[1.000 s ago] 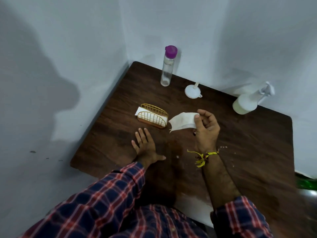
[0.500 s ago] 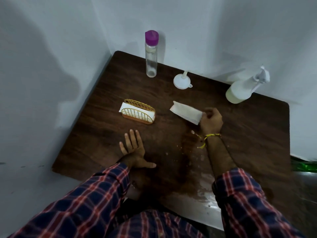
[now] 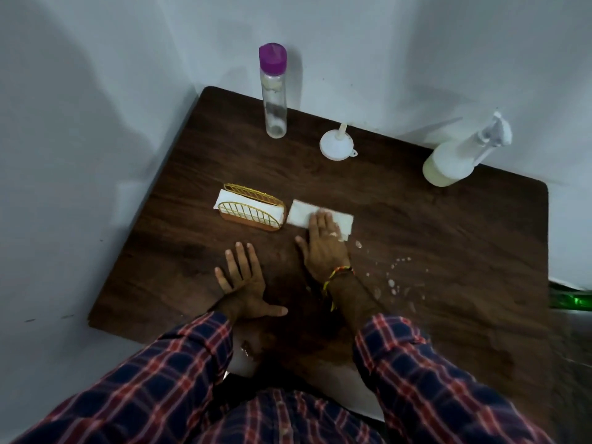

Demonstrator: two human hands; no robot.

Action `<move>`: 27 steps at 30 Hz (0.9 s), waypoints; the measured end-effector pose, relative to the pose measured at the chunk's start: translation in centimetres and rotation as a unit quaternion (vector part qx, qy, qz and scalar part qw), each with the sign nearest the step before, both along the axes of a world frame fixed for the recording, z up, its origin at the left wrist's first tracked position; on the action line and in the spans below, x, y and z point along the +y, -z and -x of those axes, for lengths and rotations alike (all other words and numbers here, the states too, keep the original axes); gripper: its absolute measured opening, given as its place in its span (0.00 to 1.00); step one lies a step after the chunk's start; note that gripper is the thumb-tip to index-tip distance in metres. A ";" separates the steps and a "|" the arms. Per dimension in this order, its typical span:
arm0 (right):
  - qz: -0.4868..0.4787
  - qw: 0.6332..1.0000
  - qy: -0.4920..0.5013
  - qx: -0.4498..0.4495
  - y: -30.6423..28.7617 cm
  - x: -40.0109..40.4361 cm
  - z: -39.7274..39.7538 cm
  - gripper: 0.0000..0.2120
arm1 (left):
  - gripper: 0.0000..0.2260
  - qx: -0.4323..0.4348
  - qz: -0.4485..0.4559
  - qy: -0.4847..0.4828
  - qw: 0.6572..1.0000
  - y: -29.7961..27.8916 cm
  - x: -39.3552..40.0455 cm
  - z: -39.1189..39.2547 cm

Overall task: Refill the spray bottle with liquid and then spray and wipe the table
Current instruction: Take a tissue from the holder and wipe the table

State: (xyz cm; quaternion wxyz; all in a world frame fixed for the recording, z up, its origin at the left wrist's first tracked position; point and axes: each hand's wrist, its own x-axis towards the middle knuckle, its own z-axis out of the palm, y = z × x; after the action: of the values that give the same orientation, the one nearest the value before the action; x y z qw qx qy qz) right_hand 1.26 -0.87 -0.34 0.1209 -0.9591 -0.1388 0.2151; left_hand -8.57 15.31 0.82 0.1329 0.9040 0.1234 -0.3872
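Flat, unclenched right grip (image 3: 323, 241) presses tissue (image 3: 299, 213) on sprayed worktop (image 3: 448, 238); left grip (image 3: 243, 280) idle, splayed; droplets (image 3: 395, 283) remain unwiped.

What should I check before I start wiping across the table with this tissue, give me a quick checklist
1. Tissue flat on the table under the right hand: ok, the palm presses it down, open, no pinching grip.
2. Left hand bracing: ok, flat on the wood, apart from the tissue.
3. Spray droplets to wipe: ok, visible to the right of the right hand, not yet covered.
4. Napkin holder out of the path: not ok, it sits right beside the tissue's left edge.
5. Spray bottle, funnel and clear bottle out of the way: ok, along the far edge.
6. Tissue dry enough: cannot tell.
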 end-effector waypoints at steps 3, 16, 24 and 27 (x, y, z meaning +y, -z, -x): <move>0.017 0.999 0.015 -0.026 0.5 -2.2 2.6 0.35 | 0.73 -0.001 0.006 0.001 1.000 0.0 0.1 0.0; 0.019 1.000 -0.014 0.014 0.1 -3.3 8.4 0.33 | 0.73 -0.016 0.020 -0.012 1.000 -0.2 -0.1 0.2; 0.041 0.999 0.006 0.003 -0.4 -1.7 4.4 0.30 | 0.71 -0.022 0.041 -0.009 0.999 -0.3 0.4 0.4; 0.032 0.996 -0.076 0.029 -0.2 -0.7 11.3 0.31 | 0.59 -0.048 0.085 -0.013 0.995 -0.2 1.2 0.9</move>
State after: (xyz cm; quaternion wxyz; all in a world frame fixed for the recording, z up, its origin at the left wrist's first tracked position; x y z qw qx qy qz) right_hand -10.02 -1.62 -0.12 0.0774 -0.9426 -0.2003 0.2559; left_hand -9.52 16.55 1.06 0.2201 0.9054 0.0949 -0.3504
